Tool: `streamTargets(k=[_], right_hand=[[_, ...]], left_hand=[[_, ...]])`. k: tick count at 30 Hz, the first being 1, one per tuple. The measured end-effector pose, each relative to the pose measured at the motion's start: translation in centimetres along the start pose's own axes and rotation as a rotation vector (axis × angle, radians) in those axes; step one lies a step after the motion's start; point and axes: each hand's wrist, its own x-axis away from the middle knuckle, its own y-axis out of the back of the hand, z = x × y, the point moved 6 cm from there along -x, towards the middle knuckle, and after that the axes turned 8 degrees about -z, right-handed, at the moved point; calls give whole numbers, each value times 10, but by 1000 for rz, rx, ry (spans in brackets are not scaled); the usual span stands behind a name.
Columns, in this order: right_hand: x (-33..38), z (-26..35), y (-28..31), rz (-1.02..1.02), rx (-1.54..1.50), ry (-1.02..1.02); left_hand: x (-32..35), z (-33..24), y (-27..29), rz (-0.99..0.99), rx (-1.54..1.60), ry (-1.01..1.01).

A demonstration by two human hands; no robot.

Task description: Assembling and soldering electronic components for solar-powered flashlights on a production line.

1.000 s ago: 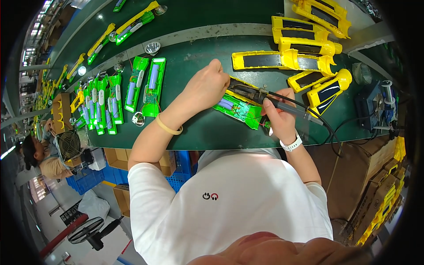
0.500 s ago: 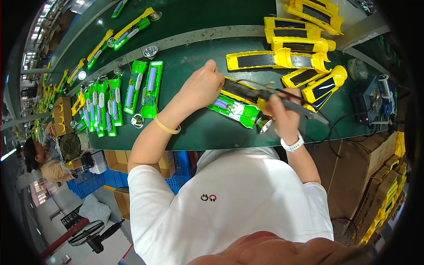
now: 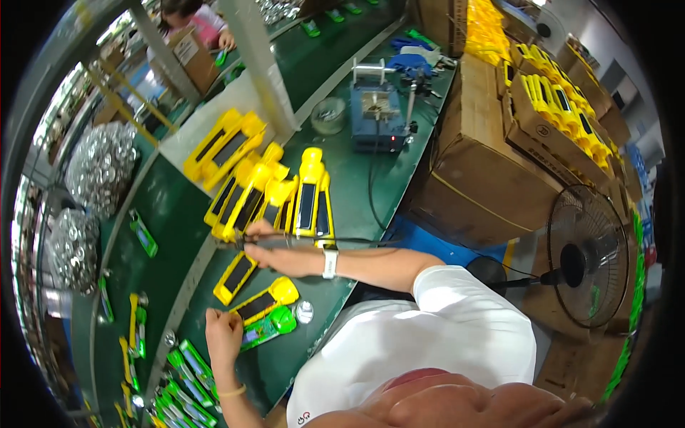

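Observation:
My left hand [image 3: 223,332] is closed beside the near end of a yellow flashlight housing [image 3: 265,302] with a dark panel. Whatever its fingers hold, if anything, is hidden. Against that housing lies a green half-shell [image 3: 270,327], with a round reflector [image 3: 304,312] by its wide end. Farther right, my right hand [image 3: 271,251] is wrapped round a corded soldering iron [image 3: 241,240], somewhat blurred. It hovers close to a group of yellow housings [image 3: 250,189], over another yellow housing [image 3: 235,277] on the green bench [image 3: 346,196].
A blue soldering station [image 3: 376,121] and a clear tub [image 3: 329,114] stand at the bench's far end. Several green shells [image 3: 182,399] lie at the near left. Bags of reflectors [image 3: 103,167] sit beyond. Cartons [image 3: 485,157] and a fan [image 3: 571,264] are to the right.
The view has swung to the right. My right hand, with the soldering iron, has moved away from the housing by my left hand toward the other yellow housings. My left hand stays beside that housing.

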Motion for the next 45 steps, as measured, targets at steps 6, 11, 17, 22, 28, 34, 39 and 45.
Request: streamTargets(k=[6,11,17,22,28,34,39,45], right_hand=[[-1,0,12,-47,109,143],[14,16,-5,12,85,152],[48,-9,8,-63,98,115],[49,-29,7,-115,59,133],[43,-35,7,-95,91,78],[40,-34,-2,-49,38,47],[43,-30,-7,-10,-107,-12],[48,-44,-3,26,-90,33]], left_hand=[[-8,3,-5,21,38,24],[-8,6,-6,23,29,20],[-13,9,11,-100,195,43],[-18,-19,1,-161,-23,-375],[-9,-25,9,-334,-137,-685],[41,-29,19,-216,47,-599],[41,3,-13,94,358,-315],[-5,63,53,-108,427,-227]])
